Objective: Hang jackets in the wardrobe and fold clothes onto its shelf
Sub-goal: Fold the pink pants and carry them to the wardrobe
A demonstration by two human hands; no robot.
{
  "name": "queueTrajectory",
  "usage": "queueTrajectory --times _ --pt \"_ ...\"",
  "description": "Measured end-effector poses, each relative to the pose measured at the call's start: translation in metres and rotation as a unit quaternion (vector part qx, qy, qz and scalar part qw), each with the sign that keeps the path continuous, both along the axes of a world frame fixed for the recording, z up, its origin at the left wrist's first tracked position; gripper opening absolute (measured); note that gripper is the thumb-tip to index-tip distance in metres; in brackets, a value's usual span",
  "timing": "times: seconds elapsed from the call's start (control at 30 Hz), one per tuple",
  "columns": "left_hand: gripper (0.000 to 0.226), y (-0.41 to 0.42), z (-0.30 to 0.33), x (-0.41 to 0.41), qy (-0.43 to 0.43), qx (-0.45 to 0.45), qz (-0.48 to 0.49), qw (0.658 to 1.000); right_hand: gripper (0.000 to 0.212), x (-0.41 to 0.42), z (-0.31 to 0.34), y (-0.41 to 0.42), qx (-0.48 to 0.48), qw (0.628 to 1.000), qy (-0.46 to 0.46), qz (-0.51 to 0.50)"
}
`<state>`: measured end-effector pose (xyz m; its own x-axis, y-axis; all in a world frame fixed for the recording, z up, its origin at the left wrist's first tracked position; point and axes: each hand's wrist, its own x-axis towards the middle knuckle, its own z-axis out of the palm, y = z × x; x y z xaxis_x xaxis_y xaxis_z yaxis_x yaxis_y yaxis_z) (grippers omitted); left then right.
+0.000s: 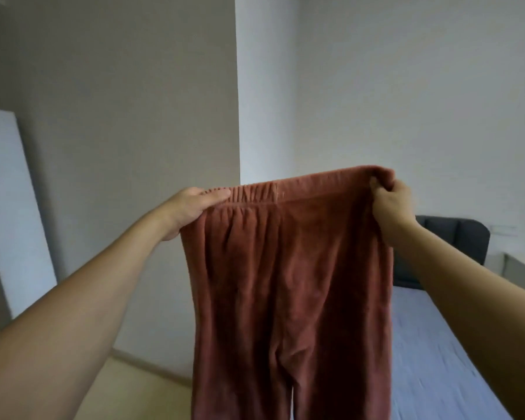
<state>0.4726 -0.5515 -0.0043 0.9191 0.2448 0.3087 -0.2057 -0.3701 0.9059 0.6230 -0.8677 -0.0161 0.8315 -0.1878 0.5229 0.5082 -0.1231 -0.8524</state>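
A pair of rust-brown fleece trousers hangs in the air in front of me, waistband up and spread wide, legs dropping out of the bottom of the view. My left hand pinches the left end of the elastic waistband, thumb on the near side. My right hand grips the right end of the waistband with curled fingers. Both arms are stretched forward. No wardrobe shelf or jacket shows in this view.
A bed with a lilac-blue sheet and a dark grey headboard lies at the lower right. A white door panel stands at the left against a beige wall. Light wooden floor shows below.
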Motion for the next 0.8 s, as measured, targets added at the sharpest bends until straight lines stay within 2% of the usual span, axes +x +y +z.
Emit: queueTrajectory --times 0.07,0.13,0.2,0.23,0.27,0.33,0.37,0.4,0.47,0.5,0.53,0.57,0.6,0.67,0.7,0.8 --pt "0.026 -0.005 0.003 -0.004 -0.016 0.051 0.028 0.998 0.027 0.003 0.006 0.002 -0.028 1.000 0.006 -0.008" --pt "0.017 -0.005 0.008 -0.006 -0.010 0.098 -0.018 0.995 0.033 0.007 0.010 0.000 -0.052 0.998 0.037 0.009" --pt "0.012 0.002 0.008 -0.014 -0.007 0.052 -0.094 0.994 0.037 0.007 0.012 -0.001 -0.066 0.994 0.084 0.009" --pt "0.012 0.004 0.010 -0.013 -0.021 0.031 -0.121 0.992 0.047 0.008 0.015 -0.002 -0.074 0.993 0.094 -0.006" --pt "0.014 0.004 0.010 -0.010 -0.034 0.045 -0.109 0.993 0.053 0.007 0.018 -0.001 -0.091 0.991 0.094 -0.025" --pt "0.022 -0.003 0.007 -0.003 -0.044 0.170 0.011 0.984 0.054 0.005 0.020 0.002 -0.118 0.988 0.088 -0.040" --pt "0.021 -0.008 0.006 0.002 -0.032 0.227 0.063 0.971 0.054 0.003 0.019 0.005 -0.129 0.987 0.094 -0.005" --pt "0.015 -0.013 0.006 0.005 0.015 0.267 0.086 0.960 0.055 -0.002 0.017 0.008 -0.129 0.984 0.104 0.065" --pt "0.010 -0.019 0.006 0.005 0.190 0.339 0.087 0.917 0.053 -0.006 0.010 0.015 -0.161 0.965 0.126 0.162" --pt "0.015 -0.021 0.008 0.001 0.275 0.367 0.077 0.885 0.050 -0.005 0.006 0.018 -0.206 0.958 0.119 0.158" --pt "0.021 -0.020 0.009 -0.004 0.325 0.373 0.056 0.867 0.045 -0.001 0.003 0.020 -0.251 0.956 0.101 0.112" --pt "0.025 -0.020 0.010 -0.009 0.336 0.351 0.018 0.874 0.040 0.004 -0.001 0.021 -0.277 0.957 0.078 0.045" --pt "0.029 -0.020 0.010 -0.014 0.312 0.298 -0.033 0.901 0.037 0.009 -0.005 0.020 -0.271 0.961 0.059 -0.005" --pt "0.043 -0.025 0.014 -0.021 0.198 0.140 -0.178 0.954 0.035 0.015 -0.013 0.017 -0.192 0.979 0.062 -0.017" --pt "0.044 -0.033 0.017 -0.027 0.131 0.072 -0.257 0.955 0.034 0.016 -0.017 0.018 -0.150 0.986 0.078 -0.002" --pt "0.049 -0.068 0.023 -0.033 -0.014 -0.068 -0.406 0.911 0.035 0.016 -0.026 0.036 -0.117 0.987 0.110 0.023"
